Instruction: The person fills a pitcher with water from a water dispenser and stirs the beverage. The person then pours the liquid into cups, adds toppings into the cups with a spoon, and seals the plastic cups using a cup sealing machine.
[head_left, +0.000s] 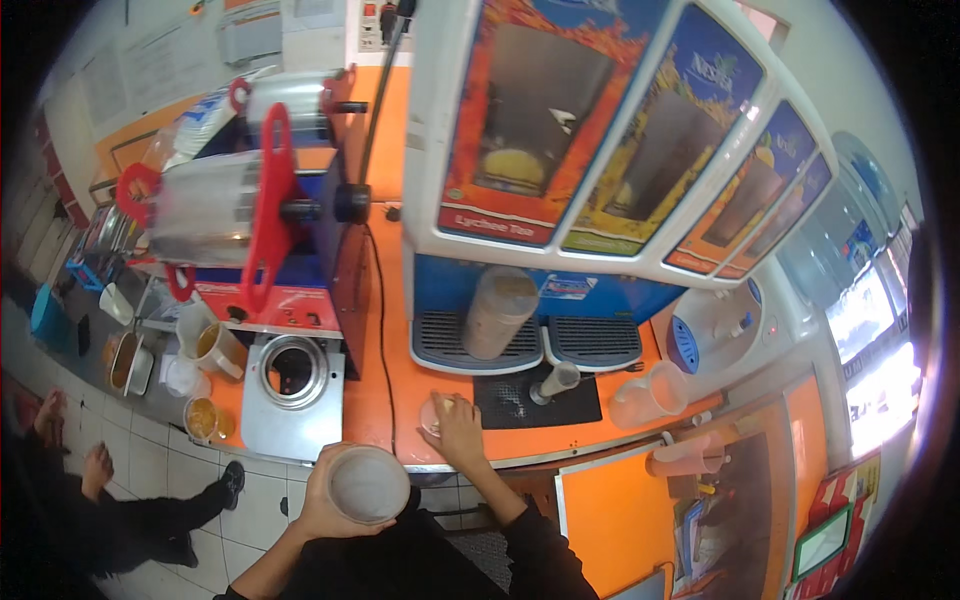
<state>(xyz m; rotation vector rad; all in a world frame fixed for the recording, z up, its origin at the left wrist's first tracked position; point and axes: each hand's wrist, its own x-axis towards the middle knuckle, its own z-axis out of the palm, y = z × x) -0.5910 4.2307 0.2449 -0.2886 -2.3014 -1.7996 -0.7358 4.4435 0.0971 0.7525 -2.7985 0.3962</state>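
My left hand (318, 503) is wrapped round a wide, round tub (368, 485), held in front of my body with its pale, whitish inside facing up. My right hand (460, 432) rests at the front of the orange counter (395, 330), fingers curled over a small, round, pale pink lid-like piece (430, 412); the fingers partly hide it. Behind that hand, a tall cloudy plastic container (500, 312) stands on the drip tray (440, 342) of a drink dispenser (425, 200). A small clear cup (558, 380) sits on a black mat (510, 402).
Left of my hands is a cup-sealing machine (325, 310) with red-edged film rolls. Jugs (218, 350) and a tub of yellow pieces (202, 418) crowd beside it. A clear pitcher (650, 395) stands at right. Another person's dark-clothed leg (165, 515) shows at lower left.
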